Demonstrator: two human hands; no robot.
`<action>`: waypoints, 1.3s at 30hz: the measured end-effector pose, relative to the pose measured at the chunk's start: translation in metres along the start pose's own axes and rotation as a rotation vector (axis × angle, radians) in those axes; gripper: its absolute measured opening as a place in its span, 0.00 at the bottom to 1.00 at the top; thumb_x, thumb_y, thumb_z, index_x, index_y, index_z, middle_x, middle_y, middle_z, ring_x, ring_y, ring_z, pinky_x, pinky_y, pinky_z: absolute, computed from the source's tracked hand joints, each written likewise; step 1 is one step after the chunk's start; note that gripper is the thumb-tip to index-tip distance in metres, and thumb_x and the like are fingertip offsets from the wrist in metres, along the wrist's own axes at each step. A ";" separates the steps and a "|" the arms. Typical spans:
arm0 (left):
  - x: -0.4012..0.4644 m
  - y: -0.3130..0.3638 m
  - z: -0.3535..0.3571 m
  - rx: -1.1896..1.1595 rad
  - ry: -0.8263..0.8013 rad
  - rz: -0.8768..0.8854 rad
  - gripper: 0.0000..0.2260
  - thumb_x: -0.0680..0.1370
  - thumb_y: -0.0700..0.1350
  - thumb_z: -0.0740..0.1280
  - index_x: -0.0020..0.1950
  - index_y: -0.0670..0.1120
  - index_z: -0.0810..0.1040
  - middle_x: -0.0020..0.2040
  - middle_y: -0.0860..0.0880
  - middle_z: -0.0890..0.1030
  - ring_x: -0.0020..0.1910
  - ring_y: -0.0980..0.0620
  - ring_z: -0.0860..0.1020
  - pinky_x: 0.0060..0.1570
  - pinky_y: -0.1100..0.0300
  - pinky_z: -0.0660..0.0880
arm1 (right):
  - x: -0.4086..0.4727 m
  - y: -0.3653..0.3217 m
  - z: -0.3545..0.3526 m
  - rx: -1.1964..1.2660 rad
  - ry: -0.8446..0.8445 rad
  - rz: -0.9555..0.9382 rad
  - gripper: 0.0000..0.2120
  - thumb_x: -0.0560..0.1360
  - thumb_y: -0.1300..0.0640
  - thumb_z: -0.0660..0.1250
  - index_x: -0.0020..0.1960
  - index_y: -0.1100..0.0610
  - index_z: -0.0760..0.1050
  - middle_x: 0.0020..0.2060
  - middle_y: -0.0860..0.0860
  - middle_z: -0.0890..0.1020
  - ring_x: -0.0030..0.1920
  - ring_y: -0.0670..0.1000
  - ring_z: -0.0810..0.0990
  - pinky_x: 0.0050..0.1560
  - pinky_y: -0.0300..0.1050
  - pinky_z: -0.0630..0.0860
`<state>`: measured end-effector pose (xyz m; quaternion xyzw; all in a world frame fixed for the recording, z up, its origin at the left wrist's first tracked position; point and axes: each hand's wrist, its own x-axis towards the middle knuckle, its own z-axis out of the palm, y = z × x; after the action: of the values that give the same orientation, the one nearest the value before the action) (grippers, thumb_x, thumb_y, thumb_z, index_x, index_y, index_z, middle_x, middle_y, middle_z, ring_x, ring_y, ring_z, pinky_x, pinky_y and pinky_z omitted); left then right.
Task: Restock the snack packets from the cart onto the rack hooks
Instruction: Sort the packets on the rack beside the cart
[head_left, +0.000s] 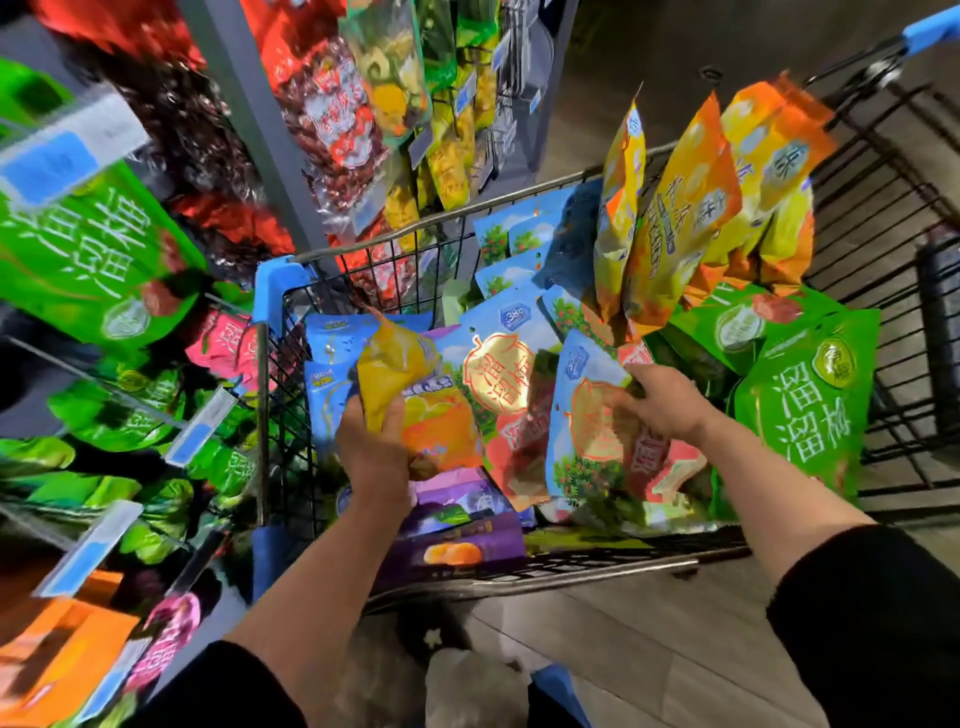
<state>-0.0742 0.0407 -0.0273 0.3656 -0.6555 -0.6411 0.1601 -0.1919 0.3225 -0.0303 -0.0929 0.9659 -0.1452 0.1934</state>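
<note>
The wire cart (519, 569) in front of me is full of snack packets. My left hand (374, 447) grips a yellow packet (389, 374) at the cart's left side, above an orange packet (441, 426). My right hand (660, 402) reaches into the middle of the cart, its curled fingers pinching the top edge of a light-blue packet with a gold peach outline (597, 431). Tall yellow-orange packets (675, 218) stand at the cart's far side. Green packets (810, 405) fill its right corner. The rack hooks (124, 405) on the left carry green packets.
Blue price tags (200, 426) stick out from the hook ends at the left. A grey rack post (260, 119) stands behind the cart, with red and yellow hanging packets beyond it. Purple packets (467, 535) lie at the cart's near edge. Wooden floor shows at bottom right.
</note>
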 end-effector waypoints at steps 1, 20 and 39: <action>0.001 0.002 -0.006 -0.015 -0.023 0.044 0.05 0.76 0.45 0.69 0.44 0.51 0.74 0.37 0.45 0.75 0.29 0.55 0.77 0.28 0.54 0.79 | -0.002 -0.007 -0.006 -0.006 0.062 -0.007 0.23 0.77 0.45 0.64 0.58 0.65 0.73 0.48 0.65 0.79 0.51 0.64 0.77 0.43 0.52 0.66; -0.051 0.070 -0.186 -0.624 -0.354 -0.271 0.17 0.78 0.55 0.65 0.62 0.48 0.73 0.58 0.48 0.82 0.36 0.69 0.80 0.36 0.72 0.77 | -0.095 -0.240 -0.058 0.988 0.279 -0.264 0.08 0.78 0.54 0.67 0.41 0.56 0.75 0.32 0.44 0.82 0.34 0.40 0.78 0.38 0.42 0.76; -0.101 0.090 -0.337 -0.671 -0.011 0.039 0.18 0.64 0.23 0.69 0.45 0.43 0.78 0.31 0.51 0.83 0.27 0.54 0.81 0.26 0.60 0.78 | -0.168 -0.387 -0.049 0.889 0.482 -0.466 0.11 0.73 0.60 0.71 0.53 0.64 0.79 0.46 0.55 0.81 0.42 0.47 0.77 0.37 0.37 0.73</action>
<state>0.1991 -0.1423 0.1275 0.2763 -0.4157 -0.8199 0.2803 -0.0115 0.0102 0.1935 -0.1775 0.7824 -0.5949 -0.0496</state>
